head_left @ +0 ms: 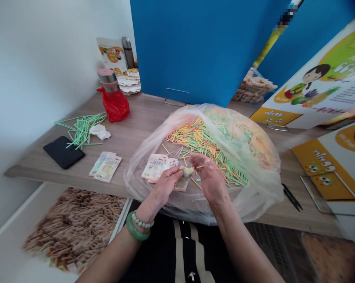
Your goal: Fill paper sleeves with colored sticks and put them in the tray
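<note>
My left hand (168, 181) pinches a small clear printed packet (182, 184) by its upper edge. Short coloured sticks show at the packet's mouth. Close on the right, my right hand (209, 179) has its fingers curled toward that mouth, with a thin yellow stick (200, 167) at the fingertips; the palm side is partly hidden. Both hands are over a large clear plastic bag (148, 145) spread on the table. Inside it lies a heap of thin green, yellow and pink sticks (207, 145). Left of my left hand, a stack of printed packets (155, 167) rests on the bag.
On the left of the table (142, 114) lie filled packets (106, 167), a black phone (63, 152), green straws (83, 127), crumpled tissue (100, 132) and a red bag (115, 105). Black tweezers (292, 196) lie right. Below left, a white bin (26, 200) holds many packets. Blue panels (192, 47) stand behind.
</note>
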`<state>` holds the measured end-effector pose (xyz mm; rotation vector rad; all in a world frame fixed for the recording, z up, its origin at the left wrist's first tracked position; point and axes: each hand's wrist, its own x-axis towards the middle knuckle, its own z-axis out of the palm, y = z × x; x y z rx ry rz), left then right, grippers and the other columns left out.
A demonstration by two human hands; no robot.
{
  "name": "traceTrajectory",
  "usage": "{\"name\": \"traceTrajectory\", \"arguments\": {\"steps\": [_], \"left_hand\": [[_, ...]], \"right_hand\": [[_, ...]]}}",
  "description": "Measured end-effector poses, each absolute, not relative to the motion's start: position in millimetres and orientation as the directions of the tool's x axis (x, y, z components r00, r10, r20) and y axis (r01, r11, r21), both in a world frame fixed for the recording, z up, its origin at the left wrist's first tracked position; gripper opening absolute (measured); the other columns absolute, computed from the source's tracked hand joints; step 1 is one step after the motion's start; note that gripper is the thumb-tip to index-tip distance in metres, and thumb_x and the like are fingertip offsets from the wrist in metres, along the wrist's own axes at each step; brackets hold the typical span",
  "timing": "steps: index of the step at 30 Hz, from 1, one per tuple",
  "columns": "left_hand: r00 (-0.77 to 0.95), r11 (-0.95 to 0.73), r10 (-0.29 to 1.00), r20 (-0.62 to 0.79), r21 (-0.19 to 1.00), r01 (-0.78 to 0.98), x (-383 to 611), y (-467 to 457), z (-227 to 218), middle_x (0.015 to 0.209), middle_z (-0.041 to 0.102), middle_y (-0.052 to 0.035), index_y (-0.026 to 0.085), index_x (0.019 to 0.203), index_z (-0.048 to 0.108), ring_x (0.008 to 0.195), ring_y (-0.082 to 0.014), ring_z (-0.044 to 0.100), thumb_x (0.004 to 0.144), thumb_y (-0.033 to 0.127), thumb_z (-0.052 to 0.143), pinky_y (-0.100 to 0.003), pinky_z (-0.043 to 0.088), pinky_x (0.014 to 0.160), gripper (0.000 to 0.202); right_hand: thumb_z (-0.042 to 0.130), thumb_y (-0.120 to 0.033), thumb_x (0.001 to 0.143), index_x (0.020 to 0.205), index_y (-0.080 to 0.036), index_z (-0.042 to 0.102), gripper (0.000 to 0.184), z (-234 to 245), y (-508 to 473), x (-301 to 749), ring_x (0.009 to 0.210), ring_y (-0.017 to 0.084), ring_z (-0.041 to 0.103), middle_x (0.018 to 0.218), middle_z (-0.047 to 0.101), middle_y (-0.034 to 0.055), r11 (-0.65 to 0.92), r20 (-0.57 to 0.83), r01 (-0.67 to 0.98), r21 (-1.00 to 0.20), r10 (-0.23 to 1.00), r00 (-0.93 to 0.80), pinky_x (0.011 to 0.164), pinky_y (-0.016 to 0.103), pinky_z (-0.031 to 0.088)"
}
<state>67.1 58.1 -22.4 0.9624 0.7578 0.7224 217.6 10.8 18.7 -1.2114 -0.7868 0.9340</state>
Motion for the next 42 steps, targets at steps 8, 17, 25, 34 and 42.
{"name": "traceTrajectory", "arguments": {"steps": [8,17,25,34,42], "left_hand": [[0.460,0.312,0.875,-0.151,0.903,-0.296,63.4,54.3,-13.0,0.090,0.067,-0.0012,0.019,0.092,0.072,0.087,-0.0160,0.058,0.081,0.045,0.071,-0.027,0.045,0.085,0.028],[0.340,0.020,0.940,0.028,0.990,-0.136,13.2,52.9,20.1,0.082,0.062,-0.0048,0.016,0.072,0.070,0.084,-0.0191,0.055,0.084,0.041,0.064,-0.031,0.045,0.083,0.028],[-0.247,0.025,0.954,0.169,0.777,0.629,-87.4,120.7,-16.1,0.074,0.053,-0.0014,0.019,0.067,0.058,0.077,-0.0186,0.051,0.089,0.030,0.053,-0.029,0.041,0.073,0.025],[-0.239,0.157,0.921,0.308,0.270,0.950,-111.2,164.5,-30.0,0.118,0.058,-0.0198,0.014,0.121,0.064,0.106,-0.0348,0.053,0.094,0.032,0.048,-0.042,0.040,0.087,0.037],[0.243,-0.254,0.966,0.087,0.480,0.840,-25.5,99.0,-18.9,0.099,0.065,-0.0105,0.019,0.091,0.071,0.086,-0.0239,0.061,0.098,0.040,0.046,-0.033,0.043,0.078,0.034]], "right_hand": [[0.056,-0.043,0.087,0.077,-0.023,0.066,0.024,21.3,-4.2,213.0,0.062,0.017,0.047,0.063,0.052,-0.0019,-0.078,-0.005,0.314,-0.946,0.974,0.227,0.062,0.030,0.039],[0.053,-0.046,0.090,0.077,-0.025,0.065,0.027,19.8,5.0,169.5,0.066,0.022,0.053,0.065,0.056,0.0016,0.054,0.072,0.375,-0.925,0.997,0.034,0.062,0.033,0.040],[0.042,-0.043,0.094,0.069,-0.024,0.050,0.033,-3.5,23.3,162.4,0.064,0.021,0.052,0.064,0.054,0.0014,-0.108,-0.010,0.582,-0.806,0.985,0.170,0.060,0.031,0.037],[0.052,-0.057,0.092,0.109,-0.014,0.062,0.048,3.3,65.0,132.6,0.095,0.034,0.069,0.102,0.072,0.0221,-0.378,-0.296,0.878,-0.295,0.910,0.292,0.077,0.039,0.046],[0.051,-0.034,0.092,0.112,-0.018,0.065,0.028,-15.1,75.0,140.2,0.096,0.027,0.069,0.101,0.074,0.0137,-0.410,-0.337,0.837,-0.363,0.895,0.293,0.076,0.032,0.046]]}}
